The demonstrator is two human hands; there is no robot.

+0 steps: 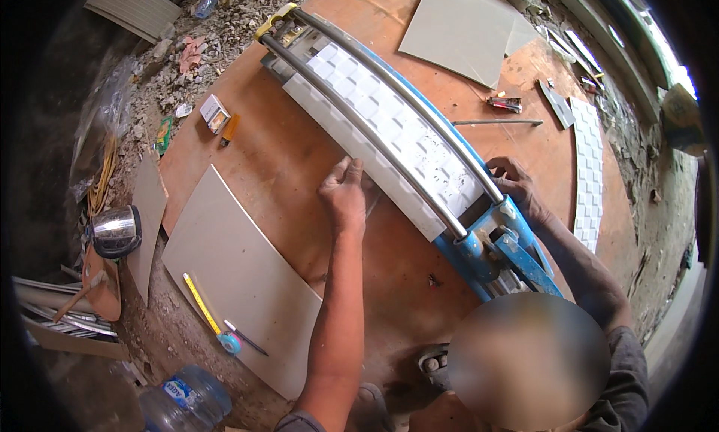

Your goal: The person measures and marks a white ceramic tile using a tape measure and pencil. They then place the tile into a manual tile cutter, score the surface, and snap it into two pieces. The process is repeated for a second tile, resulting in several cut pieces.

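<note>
A white tile with raised square pads (404, 136) lies lengthwise in a manual tile cutter, under its two steel rails (374, 136). The cutter has a blue end block and handle (517, 252) at its near right end. My left hand (345, 189) pinches the tile's left edge between thumb and fingers. Beyond the rails, my right hand (517, 186) is curled in at the cutter's right side, by the tile's near end. Its fingertips are partly hidden, so what they grip cannot be made out.
On the left, a yellow tape measure (201, 303) and a pen (246, 338) lie on a large grey tile (225, 260). Another tile (453, 35) lies at the far side; a patterned tile strip (588, 170) is on the right. A plastic bottle (187, 402) stands lower left.
</note>
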